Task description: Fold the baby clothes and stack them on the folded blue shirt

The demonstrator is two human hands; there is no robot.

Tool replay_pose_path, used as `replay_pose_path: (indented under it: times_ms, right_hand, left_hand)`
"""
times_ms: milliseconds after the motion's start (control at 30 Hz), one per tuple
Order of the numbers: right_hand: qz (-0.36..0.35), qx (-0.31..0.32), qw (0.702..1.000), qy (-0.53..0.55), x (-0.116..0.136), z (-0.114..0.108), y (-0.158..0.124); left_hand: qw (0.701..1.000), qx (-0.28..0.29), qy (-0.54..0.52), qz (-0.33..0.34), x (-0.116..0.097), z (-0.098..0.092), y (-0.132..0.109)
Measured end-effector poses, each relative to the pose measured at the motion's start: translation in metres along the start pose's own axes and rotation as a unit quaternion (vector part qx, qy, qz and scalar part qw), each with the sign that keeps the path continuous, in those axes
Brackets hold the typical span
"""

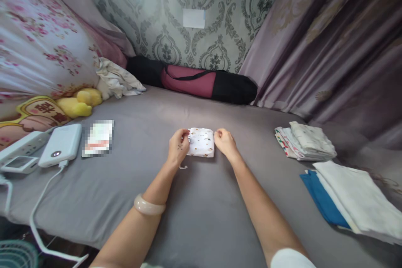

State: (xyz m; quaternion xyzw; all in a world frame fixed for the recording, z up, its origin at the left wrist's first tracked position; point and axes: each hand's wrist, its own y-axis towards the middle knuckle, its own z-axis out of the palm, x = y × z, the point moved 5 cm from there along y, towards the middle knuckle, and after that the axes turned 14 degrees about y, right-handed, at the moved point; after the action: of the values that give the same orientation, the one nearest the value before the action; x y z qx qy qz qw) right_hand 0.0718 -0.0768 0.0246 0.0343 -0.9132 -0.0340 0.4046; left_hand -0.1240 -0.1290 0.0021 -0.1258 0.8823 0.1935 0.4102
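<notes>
A small folded white cloth [201, 143] with little brown and dark prints lies in the middle of the grey bed sheet [201, 201]. My left hand [179, 146] pinches its left edge, thumb and fingers together. At the opposite edge, my right hand [225, 140] has its fingers closed on the upper right corner. A thin white string [183, 167] sticks out below my left hand. The underside of the cloth is hidden.
Right: folded patterned cloths [310, 140] and a white and blue stack [358, 197]. Left: a power bank [61, 144] with cable, a power strip [23, 148], a blurred card [98, 138] and a yellow plush [78, 102]. Behind: a long black and maroon bag [191, 80].
</notes>
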Motion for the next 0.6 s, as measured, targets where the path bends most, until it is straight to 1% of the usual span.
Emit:
replay_pose_path:
  times_ms: [100,200,267,333,400,500,567,600]
  right_hand:
    - [0.052,0.04,0.998,0.013,-0.02,0.004,-0.002]
    - [0.114,0.085,0.984,0.108,-0.025,0.018,-0.007]
    - [0.168,0.108,0.958,0.205,-0.022,0.026,-0.01]
    - [0.206,0.126,0.922,0.304,-0.016,0.032,-0.012]
    - [0.204,0.134,0.887,0.392,-0.005,0.035,-0.014]
    - [0.168,0.15,0.849,0.478,0.015,0.04,-0.022]
    - [0.145,0.161,0.836,0.504,0.028,0.045,-0.029]
    - [0.131,0.154,0.835,0.511,0.034,0.048,-0.032]
  left_hand:
    - [0.996,0.014,0.055,0.068,-0.008,0.005,-0.003]
    - [0.987,0.029,0.108,0.119,-0.011,0.01,-0.005]
    - [0.981,0.044,0.133,0.134,-0.01,0.013,-0.006]
    - [0.978,0.053,0.146,0.141,-0.008,0.015,-0.006]
    - [0.978,0.054,0.144,0.142,-0.006,0.016,-0.005]
    - [0.982,0.045,0.129,0.133,-0.004,0.015,-0.004]
    - [0.986,0.038,0.114,0.117,-0.003,0.012,-0.003]
    - [0.989,0.036,0.101,0.106,-0.003,0.01,-0.003]
